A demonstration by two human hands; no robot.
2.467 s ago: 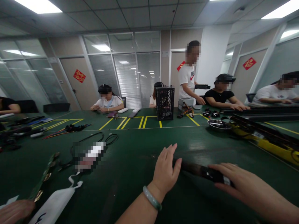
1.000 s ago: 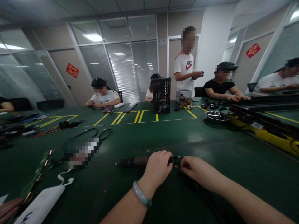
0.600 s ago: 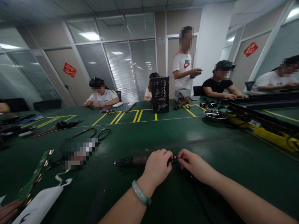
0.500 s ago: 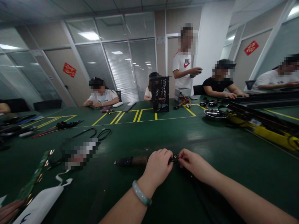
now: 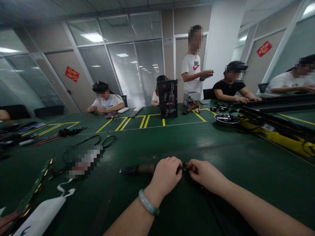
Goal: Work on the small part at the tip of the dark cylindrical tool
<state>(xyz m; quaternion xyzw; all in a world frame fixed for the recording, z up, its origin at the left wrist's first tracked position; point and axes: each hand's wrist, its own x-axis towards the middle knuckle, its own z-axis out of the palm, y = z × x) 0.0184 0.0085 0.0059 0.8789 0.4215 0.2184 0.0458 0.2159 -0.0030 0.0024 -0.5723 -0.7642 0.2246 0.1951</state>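
My left hand (image 5: 167, 173), a pale green bangle on its wrist, is closed round the rear of a dark electric screwdriver (image 5: 141, 169). The tool lies level with its tip pointing left. At its back end my right hand (image 5: 200, 170) is closed, thumb and fingers pinching a small black cable plug. The two hands almost meet there, and a small dark piece (image 5: 184, 167) shows between the fingertips. A dark cable (image 5: 209, 196) seems to run from under the right hand towards me. Fingers hide the joint between plug and tool.
To the left lie a green circuit board (image 5: 36, 186), a white pouch (image 5: 40, 216) and a black cable (image 5: 110, 141); another person's hand (image 5: 8, 221) is by the board. Beyond are a black case (image 5: 168, 98), a metal bowl (image 5: 226, 119) and long black-and-yellow hardware (image 5: 283, 134). Several people surround the table.
My right hand has turned slightly and its fingers curl in more, covering more of the small dark piece. The left hand keeps its hold in nearly the same place.
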